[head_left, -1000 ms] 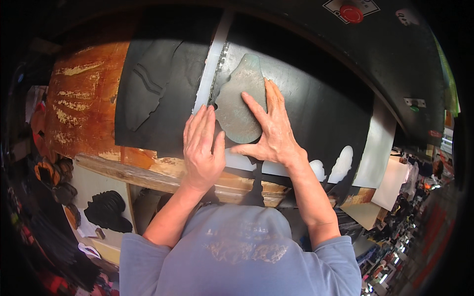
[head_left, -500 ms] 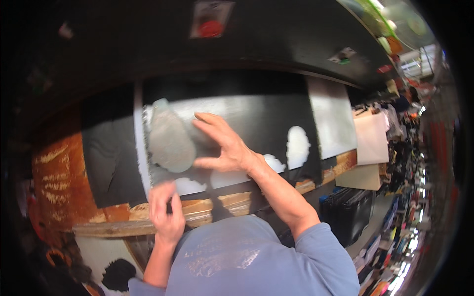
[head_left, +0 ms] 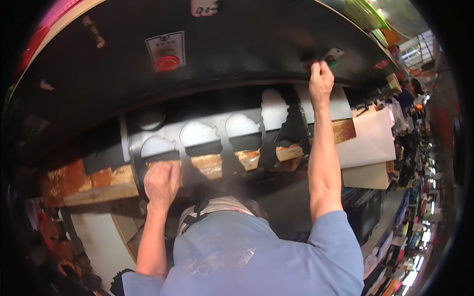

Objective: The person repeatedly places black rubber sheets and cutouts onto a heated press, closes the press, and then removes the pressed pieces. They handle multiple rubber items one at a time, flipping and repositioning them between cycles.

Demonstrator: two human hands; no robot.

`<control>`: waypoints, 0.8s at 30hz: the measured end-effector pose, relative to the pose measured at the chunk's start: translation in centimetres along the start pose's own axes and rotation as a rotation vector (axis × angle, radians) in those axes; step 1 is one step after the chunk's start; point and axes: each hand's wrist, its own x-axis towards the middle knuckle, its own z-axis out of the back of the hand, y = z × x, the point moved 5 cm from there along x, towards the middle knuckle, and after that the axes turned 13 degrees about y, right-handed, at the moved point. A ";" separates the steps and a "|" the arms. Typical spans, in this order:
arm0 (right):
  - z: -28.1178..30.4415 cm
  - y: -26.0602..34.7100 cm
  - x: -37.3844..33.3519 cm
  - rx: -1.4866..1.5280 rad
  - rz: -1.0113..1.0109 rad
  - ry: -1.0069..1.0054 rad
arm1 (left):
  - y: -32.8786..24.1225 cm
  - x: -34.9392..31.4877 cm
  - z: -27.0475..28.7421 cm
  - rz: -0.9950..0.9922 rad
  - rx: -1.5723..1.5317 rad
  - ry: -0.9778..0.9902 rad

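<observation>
A black flexible sheet (head_left: 228, 160) with several rounded cut-outs hangs partly over the front edge of the work surface. My left hand (head_left: 162, 183) is closed at the sheet's near left edge, its fingers folded over the material. Through the cut-outs show a pale surface (head_left: 197, 133) and rough wood (head_left: 207, 163). My right hand (head_left: 321, 81) is raised to the dark machine panel (head_left: 237, 47), fingers pinched together next to a green button (head_left: 332, 63). What its fingertips touch is hidden.
A large red push button (head_left: 168, 62) sits on the panel's left half. Worn wooden board (head_left: 98, 187) edges the work surface at left. A pale sheet (head_left: 370, 138) lies at the right, above a black crate (head_left: 364, 209). Cluttered shop floor extends at far right.
My right hand has gone from above the black sheet up to the panel. The sheet has shifted toward me, over the front edge. The grey oval piece has left its earlier place.
</observation>
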 end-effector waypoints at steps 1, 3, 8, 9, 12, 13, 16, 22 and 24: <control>-0.8 0.3 -2.7 0.032 0.083 0.063 | -0.3 0.1 0.2 0.001 0.003 -0.017; -2.3 -0.4 -8.8 0.152 -0.021 0.130 | -1.0 0.4 0.2 0.020 -0.029 -0.035; -6.2 -0.6 -18.8 0.015 0.024 0.354 | -2.6 0.2 -0.1 0.075 0.097 -0.201; -6.5 -1.0 -19.1 -0.011 -0.020 0.327 | -2.4 0.5 -0.4 0.109 0.115 -0.181; -6.4 -1.2 -19.0 0.050 0.018 0.262 | -2.4 0.4 -0.5 0.103 0.111 -0.213; -6.4 -1.2 -18.7 0.038 0.013 0.283 | -2.4 0.4 -0.5 0.100 0.112 -0.213; -5.8 -2.2 -18.3 0.122 -0.168 0.269 | -2.4 0.5 -0.3 0.117 0.106 -0.195; -5.6 0.2 -19.5 0.174 -0.105 0.142 | -2.4 0.2 -0.3 0.138 0.084 -0.185; -6.9 2.3 -20.3 0.206 -0.034 0.204 | -2.3 0.1 -0.6 0.146 0.078 -0.193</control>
